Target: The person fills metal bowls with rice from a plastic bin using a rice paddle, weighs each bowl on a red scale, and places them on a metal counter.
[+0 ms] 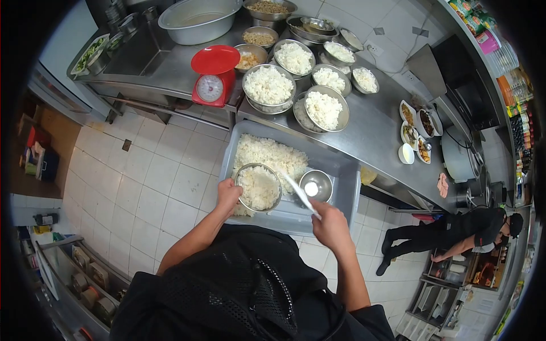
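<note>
My left hand (228,194) grips the rim of a metal bowl (259,188) filled with white rice, held over a grey plastic tub (226,166). In my right hand (331,225) is a white rice paddle (300,192), its blade pointing toward the bowl. Loose cooked rice (271,153) covers the left and back part of the tub. A smaller metal bowl (323,184) with something white inside sits in the tub, right of the paddle.
Several rice-filled metal bowls (269,85) crowd the steel counter (372,122) behind the tub. A red dial scale (211,85) stands left of them, near a large white basin (200,21). Small dishes (409,135) lie farther right. Another person (455,234) bends over at the right.
</note>
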The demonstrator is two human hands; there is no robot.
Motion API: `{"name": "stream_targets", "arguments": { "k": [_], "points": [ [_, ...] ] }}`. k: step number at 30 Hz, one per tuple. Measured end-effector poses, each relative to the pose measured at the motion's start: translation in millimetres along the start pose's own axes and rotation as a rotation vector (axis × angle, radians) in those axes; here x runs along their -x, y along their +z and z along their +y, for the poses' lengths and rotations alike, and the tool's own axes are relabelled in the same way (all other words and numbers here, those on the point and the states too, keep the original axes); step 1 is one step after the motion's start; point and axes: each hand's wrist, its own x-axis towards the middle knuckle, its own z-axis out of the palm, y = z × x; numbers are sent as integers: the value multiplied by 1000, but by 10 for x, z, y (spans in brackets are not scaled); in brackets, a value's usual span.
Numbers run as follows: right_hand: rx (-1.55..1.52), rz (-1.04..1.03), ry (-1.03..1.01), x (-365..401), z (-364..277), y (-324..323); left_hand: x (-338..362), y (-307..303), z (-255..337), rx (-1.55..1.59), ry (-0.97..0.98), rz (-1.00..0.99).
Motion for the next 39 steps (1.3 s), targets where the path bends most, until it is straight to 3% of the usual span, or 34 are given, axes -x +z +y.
{"name": "stream_targets", "arguments": {
  "k": [5,8,9,11,16,18,21,27,39],
  "points": [
    [-94,223,209,31,704,926,-122,-183,215,-6,-48,-1],
    [-137,163,339,302,1127,1675,-313,-318,551,58,-53,24],
    [-176,26,485,370,1045,1706,-402,-364,729,142,-8,28],
    [-194,100,499,553,1228,2123,-576,-413,1154,253,99,71],
    [-346,137,545,615,1218,2276,-1091,-307,2306,492,338,232],
    [-362,208,468,603,1337,2425,-1617,-274,2543,559,461,304],
    [-354,117,558,530,1322,2456,-2070,-205,2908,551,437,360],
    [-348,209,581,579,1244,2531,-2545,-241,2971,624,260,379],
    [-327,143,590,537,1419,2616,-2400,-317,2851,569,307,215]
  ]
}}
